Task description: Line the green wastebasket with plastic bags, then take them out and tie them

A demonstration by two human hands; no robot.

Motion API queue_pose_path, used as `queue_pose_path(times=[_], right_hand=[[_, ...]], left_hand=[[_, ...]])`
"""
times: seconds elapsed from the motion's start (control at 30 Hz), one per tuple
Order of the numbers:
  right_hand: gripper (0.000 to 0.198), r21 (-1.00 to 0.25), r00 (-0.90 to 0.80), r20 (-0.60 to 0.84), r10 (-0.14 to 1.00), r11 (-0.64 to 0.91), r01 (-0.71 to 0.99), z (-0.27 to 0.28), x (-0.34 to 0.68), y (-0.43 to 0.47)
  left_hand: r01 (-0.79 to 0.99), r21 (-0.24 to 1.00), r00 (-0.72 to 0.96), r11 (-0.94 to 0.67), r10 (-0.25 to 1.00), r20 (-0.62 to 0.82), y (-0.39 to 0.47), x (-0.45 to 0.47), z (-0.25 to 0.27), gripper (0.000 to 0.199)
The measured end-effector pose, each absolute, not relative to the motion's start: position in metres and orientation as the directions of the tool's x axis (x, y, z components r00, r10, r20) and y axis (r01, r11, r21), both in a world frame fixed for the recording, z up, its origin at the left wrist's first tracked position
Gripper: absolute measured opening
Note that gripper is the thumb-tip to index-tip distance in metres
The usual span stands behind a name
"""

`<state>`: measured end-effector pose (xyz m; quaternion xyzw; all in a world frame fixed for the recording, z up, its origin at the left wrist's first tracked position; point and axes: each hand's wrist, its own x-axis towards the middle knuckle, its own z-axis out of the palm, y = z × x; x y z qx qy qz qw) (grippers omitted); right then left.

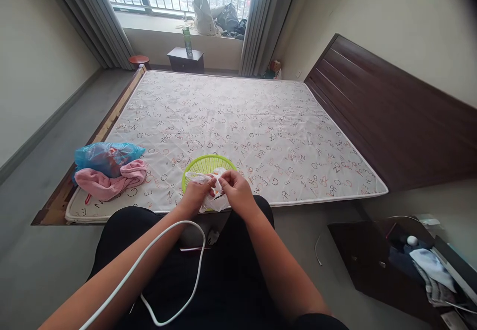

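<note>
Both of my hands meet at a white plastic bag (216,202) in front of my lap. My left hand (197,194) pinches the bag's left side, fingers closed. On the other side, my right hand (236,191) has its thumb and fingers pressed together on the bag's upper edge. Some orange print or content shows on the bag; which one I cannot tell. Just behind it, a lime-green plastic basket (208,160) rests on the near edge of the mattress (223,121), partly hidden by my hands and the bag. A white cable (164,228) loops over my left forearm.
A blue plastic bag (97,157) and a pink cloth (108,183) lie at the mattress's near left corner. The dark headboard (391,106) stands at right. A cabinet (357,255) with clothes is at lower right. A nightstand (186,59) bearing a green bottle (187,41) stands beyond the bed.
</note>
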<state>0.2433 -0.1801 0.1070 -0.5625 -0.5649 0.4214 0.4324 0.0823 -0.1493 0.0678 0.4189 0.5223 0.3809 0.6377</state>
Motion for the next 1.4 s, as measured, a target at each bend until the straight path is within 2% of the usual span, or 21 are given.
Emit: queue_pose_path(times=[0.07, 0.13, 0.23, 0.4, 0.47, 0.57, 0.63, 0.73, 0.83, 0.93, 1.0, 1.07, 1.13, 1.2, 1.3, 1.4], right_hand=[[0.017, -0.971, 0.068, 0.020, 0.997, 0.003, 0.237, 0.094, 0.229, -0.192], [0.015, -0.945, 0.038, 0.102, 0.994, 0.085, 0.315, 0.080, 0.221, -0.200], [0.014, -0.863, -0.085, 0.201, 0.976, 0.217, 0.457, 0.059, 0.220, -0.204], [0.014, -0.738, -0.166, 0.241, 0.956, 0.291, 0.609, 0.048, 0.231, -0.197], [0.021, -0.652, -0.170, 0.294, 0.941, 0.328, 0.683, 0.054, 0.239, -0.191], [0.052, -0.574, -0.273, 0.343, 0.899, 0.431, 0.697, 0.066, 0.249, -0.180], [0.068, -0.647, -0.344, 0.287, 0.894, 0.446, 0.619, 0.070, 0.253, -0.173], [0.063, -0.860, -0.335, 0.129, 0.933, 0.274, 0.430, 0.068, 0.252, -0.165], [0.045, -0.971, -0.303, 0.014, 0.953, 0.085, 0.222, 0.060, 0.245, -0.157], [0.052, -0.996, -0.312, -0.094, 0.945, -0.090, 0.027, 0.051, 0.235, -0.151], [0.051, -0.955, -0.362, -0.188, 0.913, -0.255, -0.149, 0.048, 0.230, -0.149], [0.050, -0.858, -0.420, -0.262, 0.869, -0.409, -0.312, 0.046, 0.228, -0.149], [0.052, -0.772, -0.438, -0.304, 0.846, -0.488, -0.406, 0.047, 0.230, -0.150], [0.053, -0.752, -0.441, -0.296, 0.847, -0.491, -0.440, 0.050, 0.235, -0.151], [0.051, -0.790, -0.417, -0.264, 0.870, -0.443, -0.425, 0.050, 0.245, -0.150], [0.046, -0.869, -0.235, -0.271, 0.933, -0.343, -0.356, 0.046, 0.249, -0.144]], left_hand=[[-0.137, 0.885, 0.233, 0.445, 0.883, -0.408, -0.148, 0.081, 0.069, 0.044], [-0.158, 0.866, 0.267, 0.475, 0.865, -0.426, -0.146, 0.077, 0.072, 0.046], [-0.107, 0.903, 0.244, 0.417, 0.891, -0.383, -0.142, 0.071, 0.076, 0.044], [0.064, 0.915, 0.273, 0.399, 0.874, -0.401, -0.143, 0.059, 0.086, 0.045], [0.181, 0.941, 0.346, 0.284, 0.878, -0.332, -0.144, 0.052, 0.093, 0.036], [0.335, 0.941, 0.520, -0.046, 0.842, -0.143, -0.142, 0.039, 0.104, 0.025], [0.365, 0.881, 0.615, -0.302, 0.789, 0.015, -0.139, 0.031, 0.107, 0.019], [0.366, 0.723, 0.638, -0.586, 0.724, 0.264, -0.136, 0.027, 0.102, 0.012], [0.397, 0.576, 0.557, -0.715, 0.686, 0.468, -0.139, 0.031, 0.087, 0.012], [0.434, 0.468, 0.489, -0.770, 0.637, 0.596, -0.146, 0.037, 0.071, 0.012], [0.472, 0.406, 0.471, -0.782, 0.613, 0.634, -0.149, 0.040, 0.064, 0.012], [0.517, 0.368, 0.466, -0.773, 0.615, 0.636, -0.149, 0.041, 0.061, 0.012], [0.543, 0.348, 0.485, -0.764, 0.624, 0.613, -0.148, 0.039, 0.059, 0.011], [0.540, 0.334, 0.522, -0.772, 0.619, 0.586, -0.147, 0.036, 0.057, 0.011], [0.479, 0.353, 0.577, -0.804, 0.591, 0.564, -0.144, 0.033, 0.053, 0.020], [0.378, 0.452, 0.635, -0.808, 0.581, 0.508, -0.142, 0.031, 0.050, 0.028]])
